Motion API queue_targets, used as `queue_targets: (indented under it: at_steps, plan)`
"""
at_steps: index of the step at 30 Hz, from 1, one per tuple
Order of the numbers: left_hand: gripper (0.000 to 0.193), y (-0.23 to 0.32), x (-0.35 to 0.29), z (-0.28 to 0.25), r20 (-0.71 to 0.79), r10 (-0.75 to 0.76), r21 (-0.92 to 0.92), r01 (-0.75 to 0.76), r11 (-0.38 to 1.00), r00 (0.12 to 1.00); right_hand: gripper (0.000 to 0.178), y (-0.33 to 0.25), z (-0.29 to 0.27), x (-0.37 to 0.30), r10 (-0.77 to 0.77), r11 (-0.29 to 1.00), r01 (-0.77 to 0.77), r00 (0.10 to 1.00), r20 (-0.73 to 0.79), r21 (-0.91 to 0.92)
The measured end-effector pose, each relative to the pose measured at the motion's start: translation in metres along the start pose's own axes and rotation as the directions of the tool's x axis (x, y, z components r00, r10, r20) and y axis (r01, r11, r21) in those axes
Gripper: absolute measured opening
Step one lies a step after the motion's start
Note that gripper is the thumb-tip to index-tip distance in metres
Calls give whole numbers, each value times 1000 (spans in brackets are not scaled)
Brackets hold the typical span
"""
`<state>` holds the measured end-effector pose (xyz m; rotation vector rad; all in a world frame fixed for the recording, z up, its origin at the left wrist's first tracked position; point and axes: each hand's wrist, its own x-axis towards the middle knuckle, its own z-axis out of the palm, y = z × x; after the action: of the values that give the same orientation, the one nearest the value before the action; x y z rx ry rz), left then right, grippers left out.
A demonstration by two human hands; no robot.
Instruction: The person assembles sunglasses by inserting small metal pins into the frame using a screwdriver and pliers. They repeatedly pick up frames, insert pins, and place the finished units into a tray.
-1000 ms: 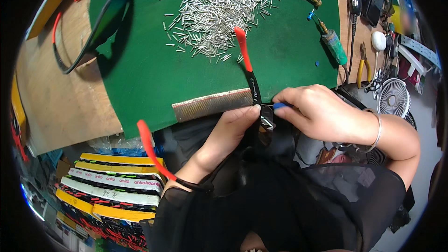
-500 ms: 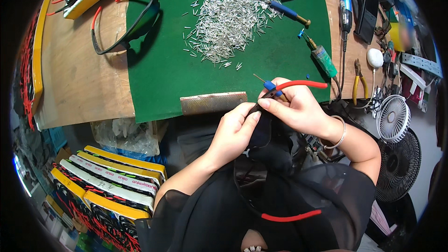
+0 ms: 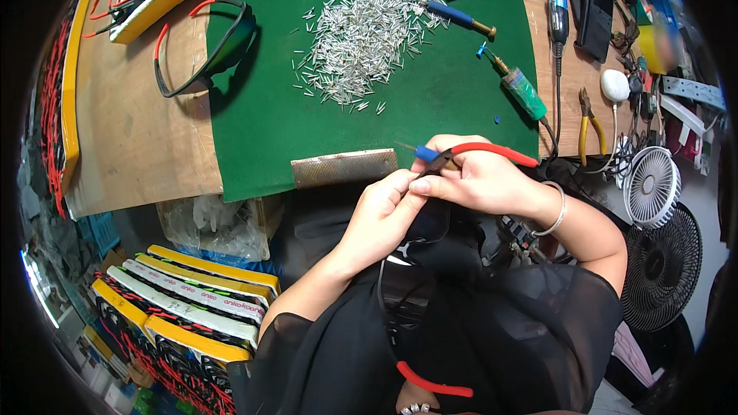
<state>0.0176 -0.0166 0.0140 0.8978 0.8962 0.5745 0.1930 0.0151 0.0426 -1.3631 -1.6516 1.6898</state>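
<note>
Both hands meet just off the near edge of the bench (image 3: pixel 138 146), over the person's lap. The right hand (image 3: pixel 480 180) is closed around a red wire (image 3: pixel 496 152) with a small blue sleeve (image 3: pixel 427 154) at its tip, the wire running out toward three o'clock over the knuckles. A thin metal pin pokes out of the blue sleeve toward nine o'clock. The left hand (image 3: pixel 384 211) comes up from six o'clock, its fingers pinched together against the right thumb, right at the wire's end; exactly what it grips there I cannot tell.

At twelve o'clock from the hands lies the green mat (image 3: pixel 261 123), and on it a heap of small silver pins (image 3: pixel 361 31). At the mat's near edge, touching it, lies a flat metal file (image 3: pixel 344 167), just beside the left hand at ten o'clock. Toward one o'clock a green-handled soldering iron (image 3: pixel 519 84) rests on the mat, and farther up a blue-handled tool (image 3: pixel 457 17).

Dark safety glasses (image 3: pixel 211 46) with red arms sit at ten o'clock, half on the mat, half on bare wood. Yellow-handled pliers (image 3: pixel 586 119) lie at two o'clock, and a small white fan (image 3: pixel 652 184) stands at three o'clock. Another red wire (image 3: pixel 432 384) loops across the lap at six o'clock.
</note>
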Motion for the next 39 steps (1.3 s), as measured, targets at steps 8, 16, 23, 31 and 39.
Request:
queue_targets:
  at_steps: [8,16,23,31,39]
  plan:
    - [44,11,-25,-9,176,-434,-364,468,806,884,21,-47,-35,10,-673,618,435,723,-155,-654]
    - [22,-16,-8,1,8,-455,-576,376,726,890,34,-81,-36,-8,-550,715,437,833,-53,-545]
    - [21,-13,-3,6,20,-407,-549,350,759,913,23,9,-35,-44,-16,912,-35,993,-120,-409]
    - [25,-11,3,3,71,-471,-700,380,604,879,16,29,-5,-22,-46,980,32,997,-67,-196]
    - [25,-14,4,7,56,-462,-715,358,600,885,15,28,-6,-18,-2,988,-8,998,-63,-152]
